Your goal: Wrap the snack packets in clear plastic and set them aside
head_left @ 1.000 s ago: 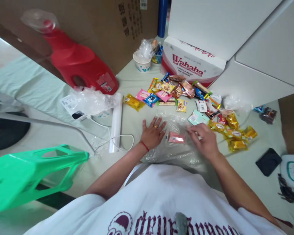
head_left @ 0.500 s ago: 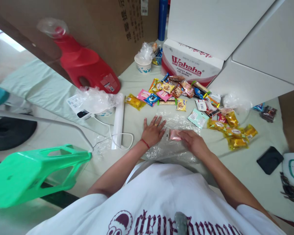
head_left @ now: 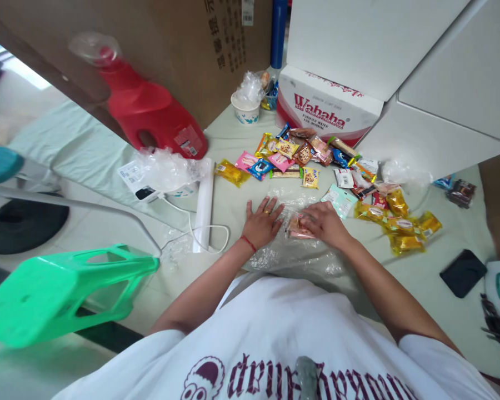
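Note:
My left hand point(head_left: 261, 223) lies flat with its fingers spread, on the left edge of a sheet of clear plastic wrap point(head_left: 275, 256). It wears a ring and a red wrist cord. On the wrap, a small pink snack packet point(head_left: 298, 229) rests between my two hands. The fingers of my right hand point(head_left: 327, 224) are bent over the packet's right and upper side, with thumb and fingertips closed on it; they cover part of it. Just behind that hand is a pale green packet point(head_left: 339, 201).
Several wrapped snacks point(head_left: 287, 148) and yellow packets point(head_left: 401, 225) lie behind and to the right. At the back stand a Wahaha carton point(head_left: 325, 111) and a paper cup point(head_left: 246, 114). Leftward are a white bar point(head_left: 204, 208), cable point(head_left: 227, 236), red jug point(head_left: 154, 116) and green stool point(head_left: 58, 294).
My right hand has shifted slightly up and left, so its fingers reach further over the pink packet. My left hand stays flat in place. The whole view has shifted a little.

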Motion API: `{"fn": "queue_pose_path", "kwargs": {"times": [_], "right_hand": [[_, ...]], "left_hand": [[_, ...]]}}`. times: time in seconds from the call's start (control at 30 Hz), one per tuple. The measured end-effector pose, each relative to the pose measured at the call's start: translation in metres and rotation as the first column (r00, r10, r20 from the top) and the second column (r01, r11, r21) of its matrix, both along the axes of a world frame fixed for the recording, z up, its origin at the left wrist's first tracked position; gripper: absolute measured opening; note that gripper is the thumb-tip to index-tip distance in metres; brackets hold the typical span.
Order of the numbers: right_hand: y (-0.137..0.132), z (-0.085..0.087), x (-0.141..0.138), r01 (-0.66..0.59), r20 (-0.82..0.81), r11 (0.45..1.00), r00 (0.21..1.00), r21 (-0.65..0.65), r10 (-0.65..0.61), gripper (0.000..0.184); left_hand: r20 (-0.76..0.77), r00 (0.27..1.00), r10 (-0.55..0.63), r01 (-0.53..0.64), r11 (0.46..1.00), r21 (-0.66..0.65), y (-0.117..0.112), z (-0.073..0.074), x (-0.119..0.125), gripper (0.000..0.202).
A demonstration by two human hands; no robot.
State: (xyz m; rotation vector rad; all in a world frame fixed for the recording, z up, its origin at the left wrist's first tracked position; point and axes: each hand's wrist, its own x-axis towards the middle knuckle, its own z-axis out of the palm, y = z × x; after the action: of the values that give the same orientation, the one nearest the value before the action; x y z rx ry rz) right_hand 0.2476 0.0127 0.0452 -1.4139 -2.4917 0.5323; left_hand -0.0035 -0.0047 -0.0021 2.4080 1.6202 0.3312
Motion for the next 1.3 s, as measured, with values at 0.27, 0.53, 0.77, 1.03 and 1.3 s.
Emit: {"fn": "queue_pose_path", "kwargs": {"times": [0.27,0.53,0.77,1.03,1.3], "right_hand": [[-0.023,0.000,-0.004,-0.076,0.110,0.997,0.991,-0.030,0.079,0.054],[-0.048,0.015,0.024,0.011,-0.085,0.999,0.996,0.049,-0.007,0.052],[-0.140,0.008,0.073,-0.066,-0.130,0.998,0.990,-0.020,0.062,0.038],[-0.163,-0.028,0.068,0.079,-0.169,0.996,0.983,0.042,-0.071,0.025],[-0.103,0.020,0.081,0.189,-0.290,0.966,0.928,-0.179,-0.235,0.026]], "left_hand": [[0.003,1.000,-0.002,0.002,1.000,0.004,-0.001,0.000,-0.001,0.053],[0.086,0.995,0.045,-0.045,0.999,-0.003,-0.002,0.007,-0.014,0.055],[0.273,0.886,-0.375,0.320,0.920,0.225,-0.058,0.008,-0.065,0.046],[0.250,0.836,-0.489,0.508,0.861,-0.012,-0.082,-0.006,-0.091,0.027],[0.511,0.822,-0.251,0.378,0.912,-0.160,-0.024,0.043,-0.079,0.037]]}}
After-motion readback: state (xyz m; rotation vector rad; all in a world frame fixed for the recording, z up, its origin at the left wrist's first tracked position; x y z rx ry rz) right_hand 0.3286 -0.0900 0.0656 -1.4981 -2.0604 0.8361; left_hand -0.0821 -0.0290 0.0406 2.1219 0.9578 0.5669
